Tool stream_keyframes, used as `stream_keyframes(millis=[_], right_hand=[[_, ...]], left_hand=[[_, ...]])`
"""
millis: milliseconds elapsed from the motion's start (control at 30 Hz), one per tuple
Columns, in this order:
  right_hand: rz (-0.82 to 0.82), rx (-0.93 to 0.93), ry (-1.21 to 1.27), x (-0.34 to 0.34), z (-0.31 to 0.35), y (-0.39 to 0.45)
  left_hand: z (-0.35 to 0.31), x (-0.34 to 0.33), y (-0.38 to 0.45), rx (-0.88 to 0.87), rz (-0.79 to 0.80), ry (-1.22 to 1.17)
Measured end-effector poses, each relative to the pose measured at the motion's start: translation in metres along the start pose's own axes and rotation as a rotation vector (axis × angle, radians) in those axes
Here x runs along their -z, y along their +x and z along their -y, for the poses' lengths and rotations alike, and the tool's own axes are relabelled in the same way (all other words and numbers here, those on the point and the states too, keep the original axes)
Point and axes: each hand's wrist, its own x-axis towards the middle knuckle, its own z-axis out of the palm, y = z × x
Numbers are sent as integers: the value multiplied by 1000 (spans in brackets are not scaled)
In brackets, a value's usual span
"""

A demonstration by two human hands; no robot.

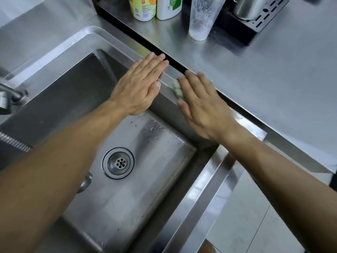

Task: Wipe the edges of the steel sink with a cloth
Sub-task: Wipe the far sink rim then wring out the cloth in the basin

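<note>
The steel sink (76,50) fills the left and middle of the head view, with a round drain (118,163) in its basin. My left hand (140,84) lies flat, fingers together, on the sink's right rim, holding nothing. My right hand (202,105) presses flat on the same rim a little nearer to me. A small pale green cloth (177,88) is bunched under its fingers; only a crumpled edge shows between the two hands.
A faucet (11,97) stands at the left edge. On the counter (264,70) to the right are two bottles (144,8), a clear plastic cup (202,17) and a black rack holding a steel pot (251,8). A dark gap runs between sink rim and counter. Tiled floor (246,216) lies lower right.
</note>
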Motion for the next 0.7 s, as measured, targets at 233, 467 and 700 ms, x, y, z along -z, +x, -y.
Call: stream_keyframes(millis=[233,467,700], right_hand=[[53,177,99,19,-28,-59],[92,94,135,22,-42,-69],[105,67,238,28,-62,-96]], left_hand=[[-6,9,0,28,81,9],[-57,0,8,-45,68,-72],[-63,-6,9,-15,62,-7]])
